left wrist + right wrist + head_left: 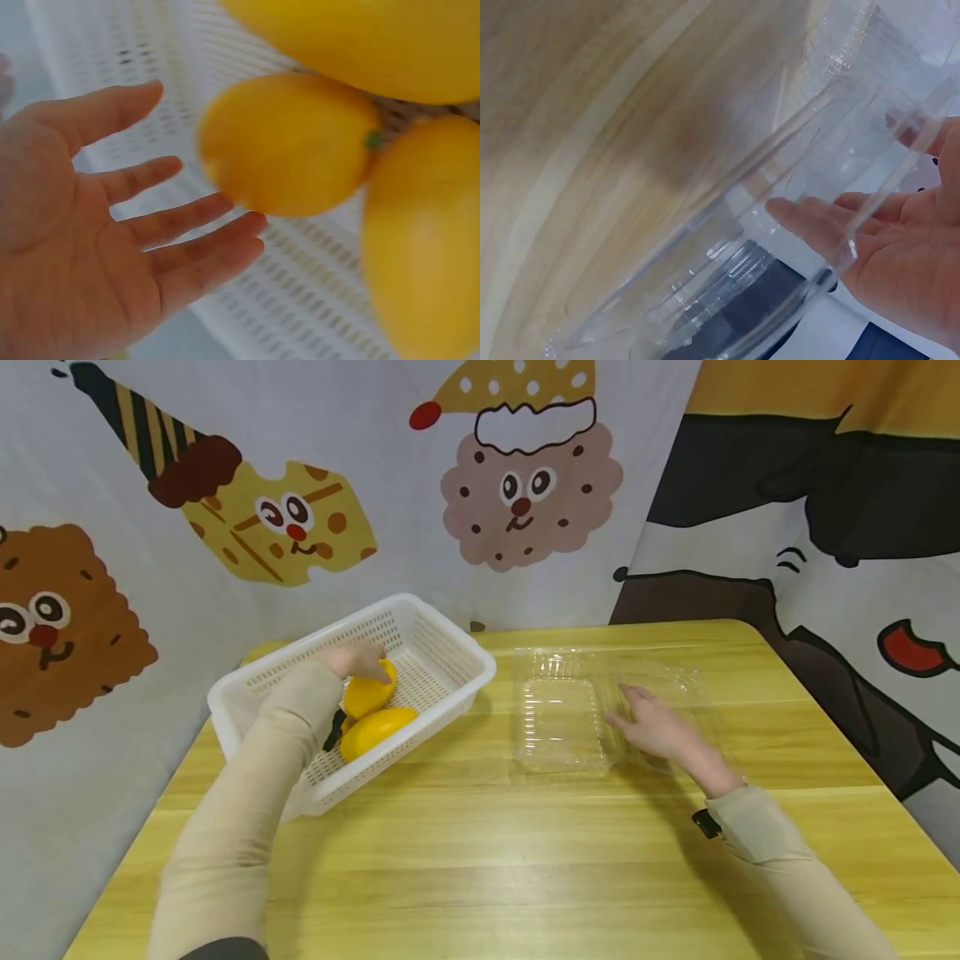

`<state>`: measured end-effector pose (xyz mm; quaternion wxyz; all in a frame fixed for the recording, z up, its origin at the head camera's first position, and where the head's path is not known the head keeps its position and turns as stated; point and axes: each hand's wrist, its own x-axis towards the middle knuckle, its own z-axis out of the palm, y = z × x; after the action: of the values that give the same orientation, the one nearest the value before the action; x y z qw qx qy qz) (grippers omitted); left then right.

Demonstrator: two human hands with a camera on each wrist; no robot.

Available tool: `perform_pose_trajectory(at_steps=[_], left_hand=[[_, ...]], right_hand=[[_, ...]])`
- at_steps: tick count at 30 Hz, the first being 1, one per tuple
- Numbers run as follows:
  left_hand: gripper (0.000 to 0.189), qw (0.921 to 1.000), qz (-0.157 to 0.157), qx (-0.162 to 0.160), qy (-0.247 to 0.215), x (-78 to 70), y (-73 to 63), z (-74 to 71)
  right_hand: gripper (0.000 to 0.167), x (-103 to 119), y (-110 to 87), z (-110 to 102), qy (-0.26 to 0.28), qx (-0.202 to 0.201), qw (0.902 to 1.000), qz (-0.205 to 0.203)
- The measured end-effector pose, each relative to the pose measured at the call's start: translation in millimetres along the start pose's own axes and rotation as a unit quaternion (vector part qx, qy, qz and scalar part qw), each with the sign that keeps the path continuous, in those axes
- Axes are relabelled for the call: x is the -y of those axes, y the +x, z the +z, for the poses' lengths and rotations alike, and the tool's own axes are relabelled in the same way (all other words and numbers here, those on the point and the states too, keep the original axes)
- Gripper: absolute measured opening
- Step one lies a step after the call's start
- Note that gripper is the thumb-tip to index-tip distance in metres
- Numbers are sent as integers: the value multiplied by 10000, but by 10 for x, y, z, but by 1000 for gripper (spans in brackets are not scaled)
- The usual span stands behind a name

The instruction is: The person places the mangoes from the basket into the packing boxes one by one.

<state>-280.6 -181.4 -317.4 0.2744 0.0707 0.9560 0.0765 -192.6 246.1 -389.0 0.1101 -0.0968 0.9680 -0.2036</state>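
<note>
My left hand (356, 660) reaches into a white plastic basket (451, 647). Its fingers are spread and nearly straight beside a smooth, rounded yellow fruit (289, 146); the fingertips meet its edge in the left wrist view, but contact is unclear. Another yellow fruit (378, 732) lies nearer the basket's front wall. My right hand (660, 728), fingers extended, is at the hinged side of a clear plastic clamshell container (562, 722). The container lies opened out, its lid (678, 681) on the right. In the right wrist view the fingers show through the clear plastic (810, 187).
Both containers stand on a wood-grain table (480, 860), the basket at left and the clamshell right of centre. A cartoon-print cloth (420, 510) hangs behind the table's back edge. Something dark (334, 730) shows inside the basket beside the fruit.
</note>
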Motion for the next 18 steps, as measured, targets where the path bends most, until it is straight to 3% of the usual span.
perform_pose_trajectory(at_steps=[3, 6, 8, 13, 18], left_hand=[[65, 9986, -218, 101, -461, 69, 65, 98], [76, 9906, -525, 255, -1240, 104, 133, 207], [86, 9864, -640, 322, -1480, 116, 175, 265], [90, 9950, -411, 249, -875, 120, 245, 336], [92, 9940, -310, 313, -998, 107, 250, 336]], right_hand=[[74, 6, 2, 22, 55, -34, 10000, 36], [74, 6, 7, 42, 83, -88, 9999, 38], [74, 9, 9, 53, 128, -138, 9998, 23], [73, 20, 14, 62, 214, -224, 9995, 23], [73, 29, 30, 63, 203, -253, 9994, 90]])
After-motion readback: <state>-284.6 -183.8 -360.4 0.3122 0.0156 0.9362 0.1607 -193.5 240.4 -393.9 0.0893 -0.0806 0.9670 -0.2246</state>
